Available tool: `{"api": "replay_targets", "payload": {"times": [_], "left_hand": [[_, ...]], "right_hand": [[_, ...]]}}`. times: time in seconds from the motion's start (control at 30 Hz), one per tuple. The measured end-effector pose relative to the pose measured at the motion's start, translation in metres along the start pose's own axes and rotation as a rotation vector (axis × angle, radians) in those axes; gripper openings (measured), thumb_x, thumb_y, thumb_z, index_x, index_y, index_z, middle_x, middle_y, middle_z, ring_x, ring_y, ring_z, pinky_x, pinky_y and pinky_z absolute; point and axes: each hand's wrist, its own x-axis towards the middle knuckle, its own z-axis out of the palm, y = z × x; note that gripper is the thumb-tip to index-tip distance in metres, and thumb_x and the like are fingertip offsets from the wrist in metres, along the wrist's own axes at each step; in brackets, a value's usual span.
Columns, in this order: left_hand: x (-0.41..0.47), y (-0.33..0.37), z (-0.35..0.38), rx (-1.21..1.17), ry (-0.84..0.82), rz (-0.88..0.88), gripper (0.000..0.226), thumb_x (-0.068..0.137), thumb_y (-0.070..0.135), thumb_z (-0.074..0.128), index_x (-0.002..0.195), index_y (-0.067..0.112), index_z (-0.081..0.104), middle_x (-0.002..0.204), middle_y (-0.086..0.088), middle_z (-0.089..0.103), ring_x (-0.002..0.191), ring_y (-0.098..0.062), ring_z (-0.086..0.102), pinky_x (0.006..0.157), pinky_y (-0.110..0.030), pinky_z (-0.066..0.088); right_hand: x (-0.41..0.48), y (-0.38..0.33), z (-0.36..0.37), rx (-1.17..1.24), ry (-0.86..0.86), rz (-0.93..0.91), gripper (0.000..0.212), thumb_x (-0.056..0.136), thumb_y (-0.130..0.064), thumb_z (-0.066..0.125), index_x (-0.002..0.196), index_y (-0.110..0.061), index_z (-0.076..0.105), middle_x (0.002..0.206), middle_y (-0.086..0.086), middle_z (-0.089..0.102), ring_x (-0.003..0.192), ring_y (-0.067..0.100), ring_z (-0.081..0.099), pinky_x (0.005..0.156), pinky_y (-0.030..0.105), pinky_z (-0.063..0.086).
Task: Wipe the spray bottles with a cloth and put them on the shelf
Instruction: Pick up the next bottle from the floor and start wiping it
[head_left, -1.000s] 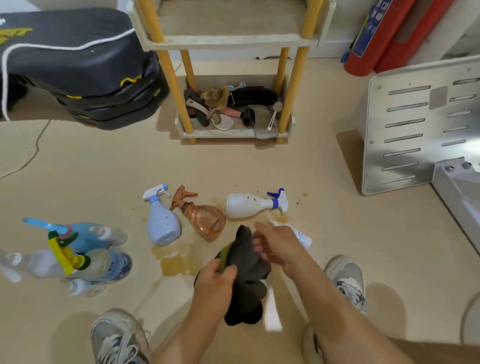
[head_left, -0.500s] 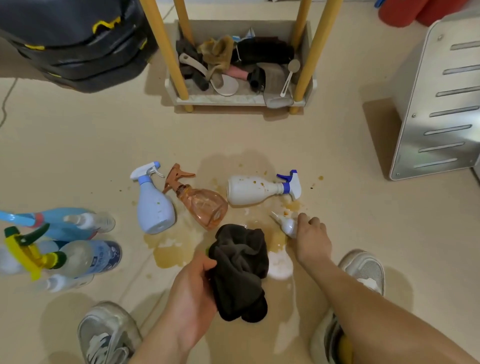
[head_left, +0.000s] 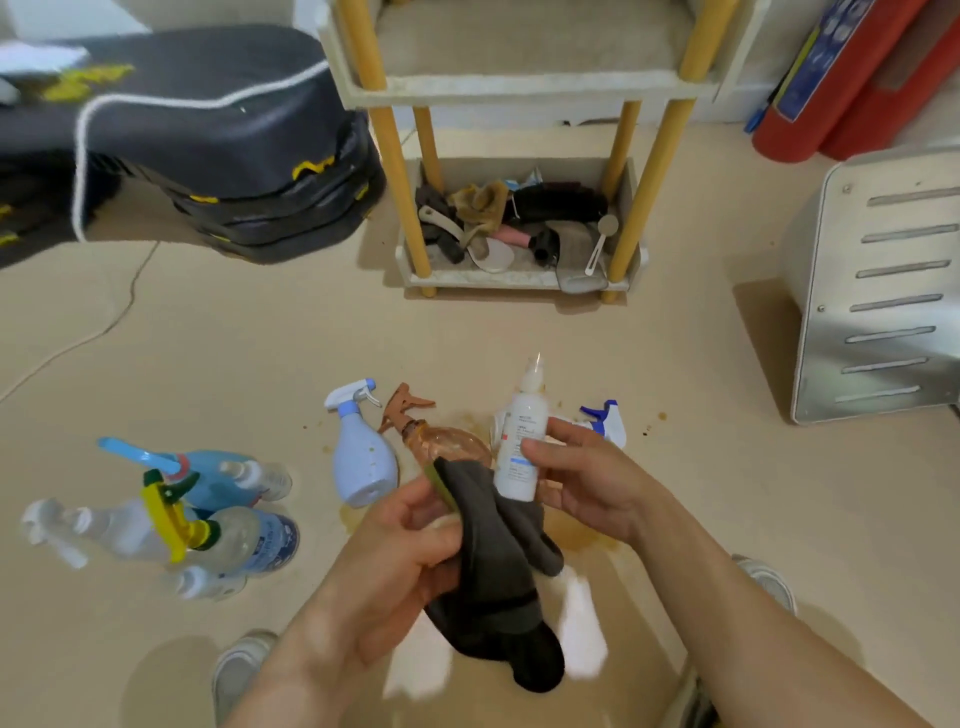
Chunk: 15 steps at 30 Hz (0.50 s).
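Observation:
My right hand (head_left: 587, 478) holds a small white spray bottle (head_left: 522, 441) upright above the floor. My left hand (head_left: 405, 551) grips a dark grey cloth (head_left: 498, 561) that hangs down and touches the bottle's base. On the floor behind lie a light blue spray bottle (head_left: 358, 457), an amber spray bottle (head_left: 441, 441) and a white bottle with a blue trigger (head_left: 605, 421), mostly hidden by my right hand. A cluster of several more spray bottles (head_left: 208, 519) stands at the left. The yellow-legged shelf (head_left: 519, 83) stands at the back.
Brown liquid is spilled on the floor (head_left: 576, 535) under my hands. The shelf's bottom tier (head_left: 519, 280) holds brushes, rags and spoons. Dark cushions (head_left: 208, 140) lie at the back left, red extinguishers (head_left: 852, 83) at the back right, a metal panel (head_left: 883, 291) at the right.
My right hand picked the small white bottle off the floor and raised it upright. My left hand brought the cloth up against it. The view tilted up toward the shelf.

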Motion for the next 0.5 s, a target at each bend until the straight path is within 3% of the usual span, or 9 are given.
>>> {"api": "replay_targets", "payload": {"times": [0.1,0.17,0.27,0.37,0.43,0.5], "left_hand": [[-0.019,0.036,0.009,0.108,0.066,0.186,0.033,0.080,-0.007,0.069,0.103,0.016,0.073,0.110,-0.007,0.074,0.093,-0.025,0.074,0.071,-0.035,0.060],[-0.034,0.060,0.016,0.351,0.149,0.319,0.023,0.080,0.001,0.076,0.095,0.019,0.072,0.099,-0.001,0.075,0.085,-0.013,0.073,0.071,-0.031,0.059],[-0.065,0.094,0.027,0.838,0.333,0.554,0.025,0.070,0.036,0.083,0.084,0.029,0.064,0.074,0.017,0.069,0.067,0.009,0.062,0.055,-0.010,0.045],[-0.096,0.119,0.030,1.232,0.520,0.720,0.047,0.059,0.070,0.069,0.074,0.030,0.050,0.072,0.011,0.058,0.065,-0.003,0.053,0.053,-0.024,0.037],[-0.110,0.128,0.029,1.343,0.541,0.773,0.051,0.060,0.075,0.065,0.077,0.030,0.047,0.076,0.012,0.055,0.069,-0.003,0.050,0.055,-0.024,0.033],[-0.121,0.132,0.027,1.285,0.468,0.763,0.048,0.063,0.067,0.071,0.090,0.034,0.049,0.084,0.016,0.057,0.077,-0.002,0.053,0.058,-0.016,0.035]], "right_hand": [[-0.032,-0.039,0.032,-0.146,-0.191,-0.079,0.053,0.078,-0.010,0.077,0.128,-0.010,0.062,0.117,0.010,0.071,0.102,0.022,0.068,0.093,0.036,0.053],[-0.054,-0.060,0.057,-0.283,-0.279,-0.147,0.049,0.080,-0.011,0.074,0.127,-0.011,0.063,0.114,0.009,0.072,0.097,0.021,0.068,0.086,0.035,0.054],[-0.085,-0.080,0.091,-0.389,-0.331,-0.250,0.051,0.079,-0.011,0.071,0.129,-0.010,0.063,0.123,0.014,0.069,0.112,0.031,0.065,0.099,0.048,0.050],[-0.114,-0.093,0.119,-0.373,-0.343,-0.313,0.048,0.080,-0.007,0.070,0.128,-0.008,0.064,0.125,0.016,0.068,0.118,0.034,0.063,0.103,0.051,0.047],[-0.130,-0.100,0.134,-0.363,-0.358,-0.333,0.039,0.084,-0.003,0.067,0.123,-0.005,0.067,0.121,0.018,0.069,0.113,0.032,0.066,0.099,0.046,0.053],[-0.145,-0.105,0.150,-0.397,-0.353,-0.361,0.027,0.090,-0.006,0.063,0.115,-0.006,0.073,0.114,0.015,0.073,0.102,0.025,0.070,0.088,0.039,0.058]]}}
